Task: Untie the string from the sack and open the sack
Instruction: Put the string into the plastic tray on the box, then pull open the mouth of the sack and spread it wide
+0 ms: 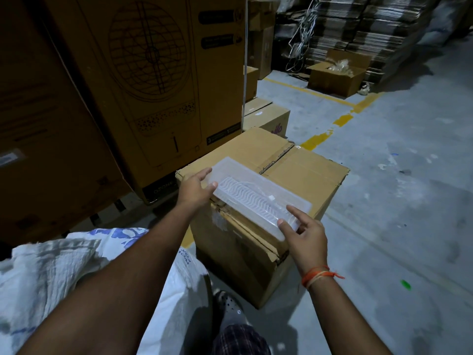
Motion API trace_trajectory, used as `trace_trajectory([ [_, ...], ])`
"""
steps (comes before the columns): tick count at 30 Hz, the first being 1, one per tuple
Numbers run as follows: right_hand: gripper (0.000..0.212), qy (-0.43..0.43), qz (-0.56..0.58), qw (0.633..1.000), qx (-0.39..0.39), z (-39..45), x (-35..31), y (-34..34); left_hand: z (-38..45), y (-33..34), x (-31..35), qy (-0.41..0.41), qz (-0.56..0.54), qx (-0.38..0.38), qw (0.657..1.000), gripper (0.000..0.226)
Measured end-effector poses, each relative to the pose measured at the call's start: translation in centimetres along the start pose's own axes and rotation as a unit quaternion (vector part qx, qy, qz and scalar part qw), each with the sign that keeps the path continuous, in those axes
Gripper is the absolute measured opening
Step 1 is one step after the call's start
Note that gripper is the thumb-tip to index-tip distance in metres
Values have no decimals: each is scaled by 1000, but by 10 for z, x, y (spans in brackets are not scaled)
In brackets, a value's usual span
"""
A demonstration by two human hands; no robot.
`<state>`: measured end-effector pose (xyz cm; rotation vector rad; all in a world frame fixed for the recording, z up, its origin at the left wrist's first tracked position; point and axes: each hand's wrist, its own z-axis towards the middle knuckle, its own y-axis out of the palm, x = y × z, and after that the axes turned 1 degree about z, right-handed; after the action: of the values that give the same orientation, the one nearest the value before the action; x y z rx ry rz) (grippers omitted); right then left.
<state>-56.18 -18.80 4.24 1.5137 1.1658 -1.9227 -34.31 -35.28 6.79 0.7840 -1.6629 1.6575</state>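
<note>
Atop a taped brown cardboard box (281,180), my left hand (193,189) and right hand (305,234) pinch a clear ribbed plastic tray (258,194) by its ends — I'd set it flat, then turn to the white woven sack (51,272).

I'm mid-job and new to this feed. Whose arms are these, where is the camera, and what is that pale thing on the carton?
There is no machine here. One camera sits on a person's head, looking forward and down, so the two bare arms are that person's own. The left hand and the right hand, with an orange thread wristband, each grip one end of a long translucent plastic-wrapped panel. It lies on top of a taped brown cardboard box standing on the grey concrete floor. The white woven sack lies at lower left, with neither hand touching it. No string is visible.
</note>
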Motion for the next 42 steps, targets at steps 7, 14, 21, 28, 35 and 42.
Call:
trace_trajectory([
  [7,28,-135,-87,982,104,-69,-47,9,-116,-82,-23,37,37,-27,998,33],
  [14,24,-257,-64,934,-238,-196,-51,94,-287,-172,-114,-117,17,-17,993,31],
  [21,25,-272,-65,849,-449,-291,-56,161,-370,-238,-175,-197,-41,106,974,24],
  [28,25,-271,-98,829,-479,-295,-58,232,-350,-242,-230,-235,-153,198,939,16],
  [35,25,-257,-63,826,-498,-273,-49,303,-303,-207,-287,-273,-214,325,880,18],
  [42,15,-280,-19,883,-376,-249,-80,320,-275,-232,-284,-209,-151,334,907,27],
])
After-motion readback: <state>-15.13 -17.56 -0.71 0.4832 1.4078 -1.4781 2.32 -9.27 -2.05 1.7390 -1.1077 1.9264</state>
